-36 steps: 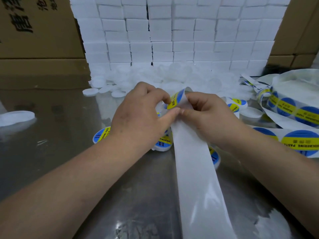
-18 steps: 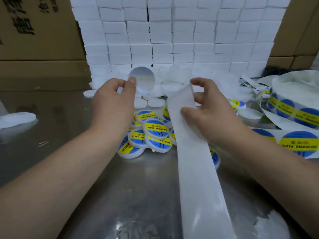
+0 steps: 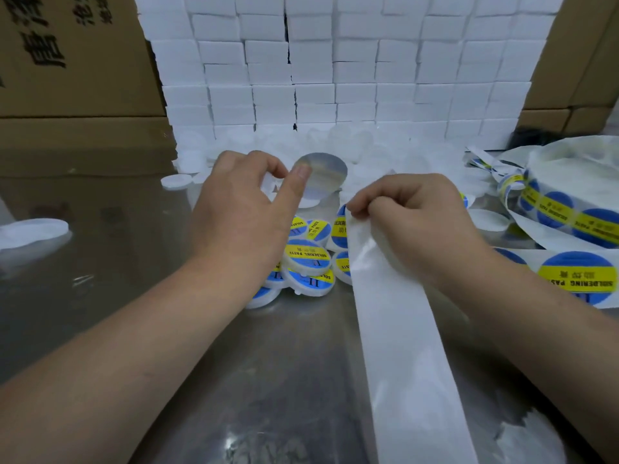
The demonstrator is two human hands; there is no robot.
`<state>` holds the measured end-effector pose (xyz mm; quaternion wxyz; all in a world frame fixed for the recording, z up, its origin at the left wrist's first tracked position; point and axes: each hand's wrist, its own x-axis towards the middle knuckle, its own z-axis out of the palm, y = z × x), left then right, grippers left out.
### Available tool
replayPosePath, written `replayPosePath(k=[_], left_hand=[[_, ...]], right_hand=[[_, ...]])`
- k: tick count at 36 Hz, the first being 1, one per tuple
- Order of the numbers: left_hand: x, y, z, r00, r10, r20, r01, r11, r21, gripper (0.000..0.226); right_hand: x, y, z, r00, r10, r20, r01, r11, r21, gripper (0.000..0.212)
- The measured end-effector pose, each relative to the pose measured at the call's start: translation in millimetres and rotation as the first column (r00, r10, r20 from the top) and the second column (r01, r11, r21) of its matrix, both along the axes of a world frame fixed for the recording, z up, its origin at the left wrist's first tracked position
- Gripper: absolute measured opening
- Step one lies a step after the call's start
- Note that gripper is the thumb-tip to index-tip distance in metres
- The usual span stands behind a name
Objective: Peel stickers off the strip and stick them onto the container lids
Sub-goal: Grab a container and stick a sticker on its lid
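My left hand [image 3: 244, 212] holds a round peeled sticker [image 3: 323, 174], its pale back facing me, stuck to the thumb tip above the heap of plain white lids [image 3: 361, 152]. My right hand [image 3: 412, 222] pinches the white backing strip [image 3: 398, 329], which runs down toward the near edge. Between the hands lies a cluster of labelled lids [image 3: 306, 256] with blue and yellow stickers. A plain white lid [image 3: 176, 180] sits left of my left hand.
A wall of white foam blocks [image 3: 335, 61] rises at the back, flanked by cardboard boxes [image 3: 67, 61]. A sticker roll [image 3: 569, 209] with loose printed strip lies at right. One large white lid [image 3: 31, 231] rests at the far left on the shiny metal table [image 3: 117, 262].
My left hand peeled the sticker off the strip and carried it back toward the plain lids. My right hand lowered and curled tighter on the strip's end.
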<state>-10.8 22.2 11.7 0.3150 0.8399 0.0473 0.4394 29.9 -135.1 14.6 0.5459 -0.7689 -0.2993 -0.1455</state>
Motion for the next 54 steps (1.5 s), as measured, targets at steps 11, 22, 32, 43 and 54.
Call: replayPosePath(k=[11,22,32,43,54], left_hand=[[-5.7,-4.6,3.1,0.998,-0.043,0.038,0.038,0.993,0.111,0.029],[-1.0,-3.2,1.0,0.999,-0.004,-0.048,0.013,0.983,0.184,0.04],[2.8,-8.9,12.2,0.894,-0.419,0.158,0.394,0.568,-0.723,0.023],[3.3,-10.4,9.4,0.793,-0.583,0.174,0.48,0.422,-0.769,0.033],[1.6,-3.8,11.5,0.757,-0.609,0.236,0.464,0.247,-0.851,0.035]], right_hand=[[3.4,-2.0,4.8,0.978,0.036,-0.203,0.002,0.983,0.183,0.039],[6.9,0.5,3.3,0.981,-0.07,-0.183,0.099,0.983,0.157,0.029],[4.6,1.4,4.0,0.973,0.021,-0.231,0.03,0.976,0.215,0.03],[-2.4,2.8,3.8,0.934,0.234,-0.268,-0.202,0.969,0.142,0.035],[-4.1,1.6,6.6,0.943,0.231,-0.242,-0.174,0.956,0.235,0.034]])
